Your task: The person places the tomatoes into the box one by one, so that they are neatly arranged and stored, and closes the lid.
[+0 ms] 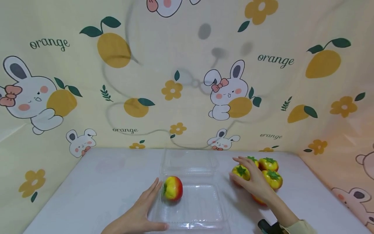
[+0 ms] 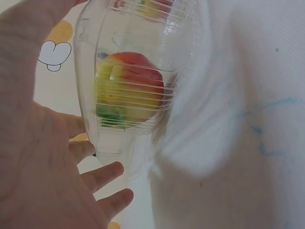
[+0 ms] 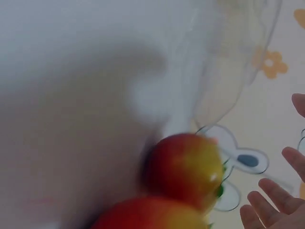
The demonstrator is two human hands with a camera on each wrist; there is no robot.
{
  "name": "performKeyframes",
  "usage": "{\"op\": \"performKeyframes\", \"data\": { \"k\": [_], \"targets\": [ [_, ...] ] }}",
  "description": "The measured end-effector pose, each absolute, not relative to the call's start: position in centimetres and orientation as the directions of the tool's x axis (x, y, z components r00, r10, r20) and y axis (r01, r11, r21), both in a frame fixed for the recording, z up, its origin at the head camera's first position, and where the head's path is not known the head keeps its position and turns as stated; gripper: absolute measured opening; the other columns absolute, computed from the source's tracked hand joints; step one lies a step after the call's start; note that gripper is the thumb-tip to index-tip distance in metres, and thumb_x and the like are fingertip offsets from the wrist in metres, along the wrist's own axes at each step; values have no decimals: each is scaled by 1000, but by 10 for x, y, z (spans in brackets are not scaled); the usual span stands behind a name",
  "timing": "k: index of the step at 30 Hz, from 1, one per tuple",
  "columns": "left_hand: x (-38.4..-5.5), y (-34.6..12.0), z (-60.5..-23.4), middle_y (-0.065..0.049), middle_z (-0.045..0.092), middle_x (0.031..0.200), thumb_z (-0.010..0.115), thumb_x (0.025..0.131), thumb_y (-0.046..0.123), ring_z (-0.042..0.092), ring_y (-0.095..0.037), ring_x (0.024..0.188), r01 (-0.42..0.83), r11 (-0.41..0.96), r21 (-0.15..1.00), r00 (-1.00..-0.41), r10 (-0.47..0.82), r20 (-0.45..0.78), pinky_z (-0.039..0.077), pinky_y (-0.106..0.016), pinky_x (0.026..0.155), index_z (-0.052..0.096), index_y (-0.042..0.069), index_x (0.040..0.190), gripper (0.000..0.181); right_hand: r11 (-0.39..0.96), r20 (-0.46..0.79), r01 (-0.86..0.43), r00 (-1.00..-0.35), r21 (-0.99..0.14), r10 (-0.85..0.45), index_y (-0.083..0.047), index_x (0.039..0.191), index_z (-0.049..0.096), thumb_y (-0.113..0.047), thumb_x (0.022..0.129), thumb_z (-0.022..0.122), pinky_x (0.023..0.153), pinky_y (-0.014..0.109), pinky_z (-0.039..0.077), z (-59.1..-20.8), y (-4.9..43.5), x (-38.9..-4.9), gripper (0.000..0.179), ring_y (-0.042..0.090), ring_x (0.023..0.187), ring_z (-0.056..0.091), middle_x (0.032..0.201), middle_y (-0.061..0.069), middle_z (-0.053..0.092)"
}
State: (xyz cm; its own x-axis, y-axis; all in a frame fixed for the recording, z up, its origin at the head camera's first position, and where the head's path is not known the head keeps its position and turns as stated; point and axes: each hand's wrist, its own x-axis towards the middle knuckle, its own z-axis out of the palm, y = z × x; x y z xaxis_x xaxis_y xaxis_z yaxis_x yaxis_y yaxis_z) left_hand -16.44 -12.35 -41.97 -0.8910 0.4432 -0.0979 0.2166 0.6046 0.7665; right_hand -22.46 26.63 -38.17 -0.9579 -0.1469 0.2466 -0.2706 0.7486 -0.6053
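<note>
A clear plastic clamshell box (image 1: 201, 208) lies with its lid (image 1: 190, 161) folded back toward the wall. One yellow-red persimmon (image 1: 173, 188) rests on its side in the box's left part; the left wrist view shows this persimmon (image 2: 128, 88) through the ribbed wall. My left hand (image 1: 135, 211) is spread at the box's left side, fingers straight. On the right, my right hand (image 1: 257, 185) hovers over a persimmon (image 1: 241, 171), thumb and fingers apart around it. In the right wrist view, the fingers (image 3: 274, 200) look loose, separate from the red-yellow persimmon (image 3: 183, 171).
Several more persimmons (image 1: 273, 179) with green calyxes cluster beneath and beyond the right hand, partly hidden by it. A white cloth covers the table (image 1: 96, 185). A printed curtain (image 1: 181, 113) with rabbits and oranges stands behind. A black strap (image 1: 267, 226) sits at the right wrist.
</note>
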Motion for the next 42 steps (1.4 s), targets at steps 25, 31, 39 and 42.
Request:
{"op": "performKeyframes", "data": {
  "k": [25,31,39,42],
  "targets": [
    [-165,-124,-419,-3,3,163,74,69,59,20,-40,143,202,604,771,-891,441,-112,29,-74,100,12,24,155,112,870,66,-153,-988,-468,-138,-7,141,44,-42,80,75,96,70,37,-396,287,-236,77,46,121,44,138,27,40],
    [-166,-125,-420,-4,2,163,74,70,59,20,-38,142,226,604,764,-888,450,-93,28,-73,102,11,23,156,112,868,64,-158,-987,-471,-145,-8,141,44,-36,81,75,95,69,40,-395,288,-237,73,44,117,48,136,25,42],
    [-166,-125,-421,-4,2,163,74,69,58,21,-37,142,242,599,764,-888,454,-75,29,-72,102,12,21,155,112,869,67,-143,-990,-475,-126,-3,139,42,-30,80,77,98,67,38,-397,289,-239,74,43,117,48,135,26,43],
    [-165,-126,-421,-3,2,163,74,69,58,21,-37,142,235,599,765,-889,451,-80,30,-72,102,13,22,155,112,869,50,-125,-992,-478,-115,-2,138,42,-35,80,77,98,67,38,-397,288,-240,76,44,118,47,135,28,42]
  ]
}}
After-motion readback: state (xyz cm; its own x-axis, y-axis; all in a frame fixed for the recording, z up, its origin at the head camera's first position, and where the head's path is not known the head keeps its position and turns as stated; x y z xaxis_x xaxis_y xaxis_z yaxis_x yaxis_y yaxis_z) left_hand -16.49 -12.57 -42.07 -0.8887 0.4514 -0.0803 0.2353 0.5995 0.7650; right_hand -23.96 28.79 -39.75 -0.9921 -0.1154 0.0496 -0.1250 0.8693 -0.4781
